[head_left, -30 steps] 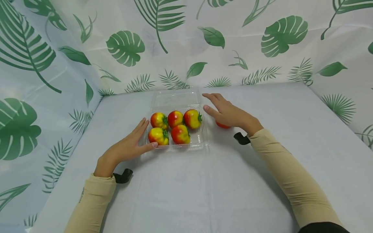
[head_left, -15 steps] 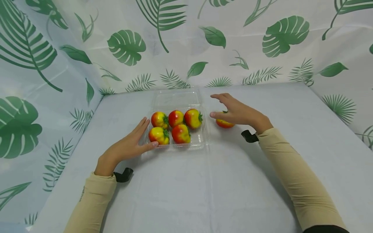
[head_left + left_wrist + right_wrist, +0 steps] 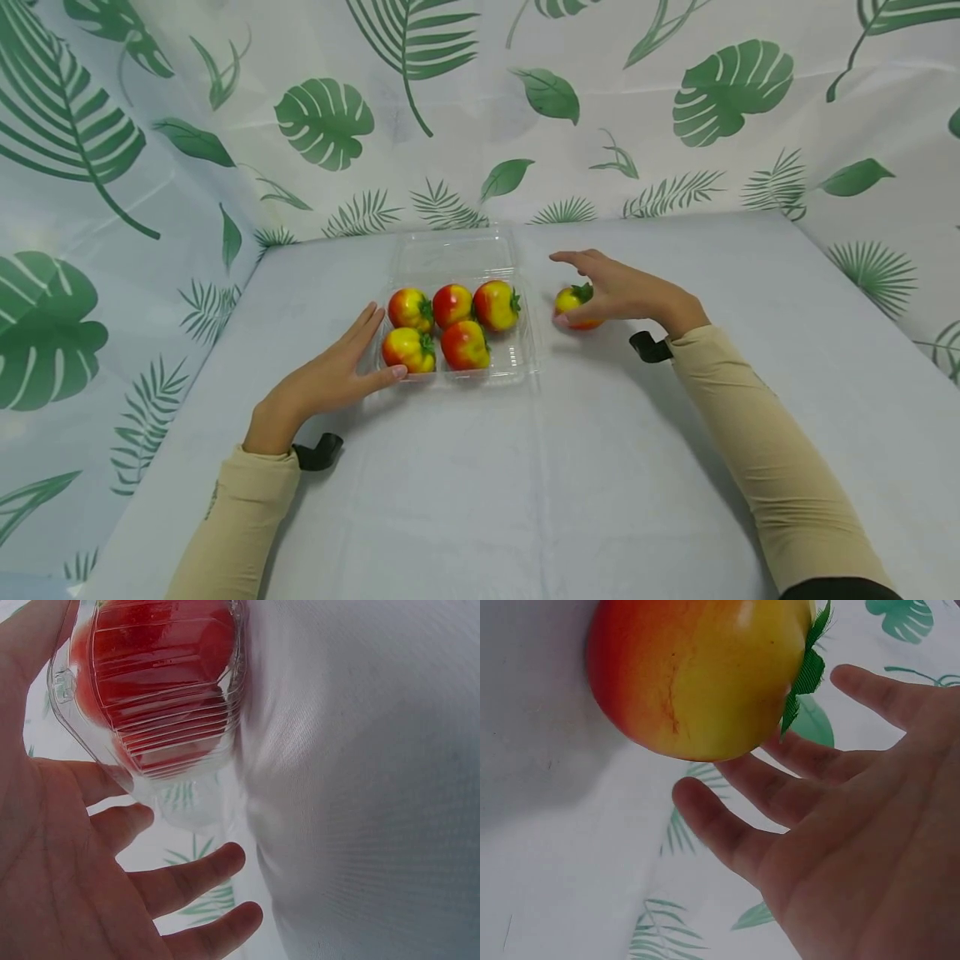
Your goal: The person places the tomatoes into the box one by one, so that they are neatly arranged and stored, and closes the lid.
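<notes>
A clear plastic clamshell box [image 3: 513,358] stands with its lid folded back. Inside are several red-and-yellow fruits [image 3: 465,345] with green leafy tops. My left hand [image 3: 322,379] lies along the box's left side, fingers fairly straight, thumb at the front rim; in the left wrist view its fingertips spread beside the ribbed plastic wall [image 3: 176,735]. To the right of the box, one more such fruit [image 3: 705,675] rests on the table. My right hand [image 3: 622,287] is spread over it, thumb in front and fingers behind, partly hiding it in the head view.
The open transparent lid [image 3: 453,252] lies behind the box toward the back edge. A white cloth covers the table [image 3: 450,492]. Leaf-patterned sheets [image 3: 465,100] close off the back and sides. A small black device [image 3: 318,452] sits on each wrist.
My right hand has moved right and lowered from beside the box to around the loose fruit, showing more of it. The left hand and the box have stayed in place.
</notes>
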The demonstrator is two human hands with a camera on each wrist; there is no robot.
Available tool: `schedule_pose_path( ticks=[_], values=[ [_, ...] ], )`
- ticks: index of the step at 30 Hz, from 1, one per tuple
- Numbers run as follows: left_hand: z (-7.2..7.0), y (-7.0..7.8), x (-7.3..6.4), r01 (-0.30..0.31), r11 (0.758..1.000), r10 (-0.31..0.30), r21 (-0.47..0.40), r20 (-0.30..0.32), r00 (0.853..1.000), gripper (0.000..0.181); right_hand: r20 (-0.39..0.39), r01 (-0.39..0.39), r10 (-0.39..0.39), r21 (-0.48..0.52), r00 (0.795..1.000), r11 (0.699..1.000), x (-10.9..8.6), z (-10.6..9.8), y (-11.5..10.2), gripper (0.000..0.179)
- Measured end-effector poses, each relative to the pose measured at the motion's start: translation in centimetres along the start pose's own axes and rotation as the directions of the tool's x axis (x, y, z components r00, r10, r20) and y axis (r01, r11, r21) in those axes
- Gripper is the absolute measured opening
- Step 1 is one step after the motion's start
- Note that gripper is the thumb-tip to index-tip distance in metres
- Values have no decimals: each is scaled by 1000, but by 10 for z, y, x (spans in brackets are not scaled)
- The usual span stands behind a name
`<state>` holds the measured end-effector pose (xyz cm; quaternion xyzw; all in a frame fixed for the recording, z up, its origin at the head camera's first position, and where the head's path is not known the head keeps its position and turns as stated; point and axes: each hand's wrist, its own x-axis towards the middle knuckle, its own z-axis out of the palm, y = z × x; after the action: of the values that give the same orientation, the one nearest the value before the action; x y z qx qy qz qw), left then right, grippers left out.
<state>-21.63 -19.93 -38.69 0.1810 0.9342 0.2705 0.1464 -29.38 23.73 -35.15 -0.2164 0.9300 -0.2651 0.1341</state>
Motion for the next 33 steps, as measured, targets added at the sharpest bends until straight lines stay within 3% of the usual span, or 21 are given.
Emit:
schedule_pose_path(
  ticks=[13,22,33],
  values=[
    [1,0,0,8,1000,-8,7,0,1000,112,95,-47,51,-47,994,998,-2,-2,3,87],
    [1,1,-1,6,1000,-6,12,-6,1000,112,93,-34,42,-87,995,996,-3,0,5,67],
    [1,1,0,1,1000,-1,15,-2,1000,111,71,-6,13,-89,997,996,-3,0,9,62]
  ],
)
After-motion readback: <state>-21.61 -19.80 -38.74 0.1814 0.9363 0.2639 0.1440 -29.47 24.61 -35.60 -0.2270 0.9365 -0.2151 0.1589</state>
